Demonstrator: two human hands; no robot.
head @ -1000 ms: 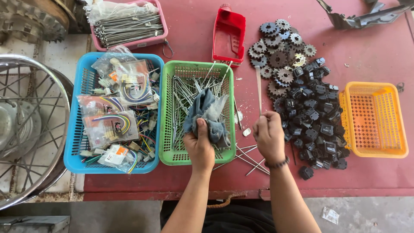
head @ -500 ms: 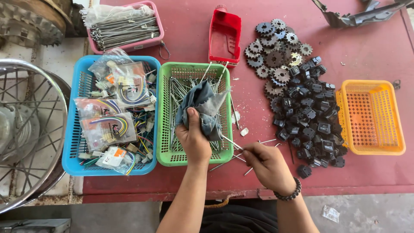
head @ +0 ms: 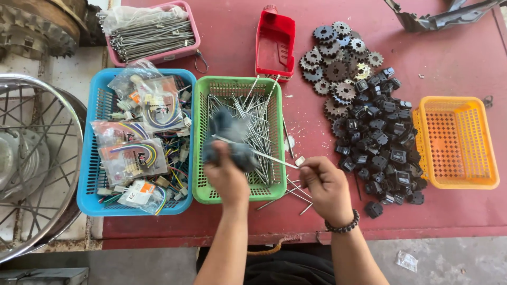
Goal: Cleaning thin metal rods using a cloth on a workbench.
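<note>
Head view shows a thin metal spoke (head: 274,159) at the frame's centre, over the green basket (head: 199,158) of loose spokes; a second ago the right hand (head: 325,184) was picking among rods on the red table (head: 465,63), and now it pinches one end. The left hand (head: 227,177) is closed around a grey-blue rag (head: 227,137) wrapped about the spoke. Black parts (head: 380,137) lie right.

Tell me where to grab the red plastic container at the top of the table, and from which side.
Grip the red container across its two long side walls, coming from above. It lies flat with its open face up, and the narrow neck end points away from the person. The table on both sides looks free for fingers.
</note>
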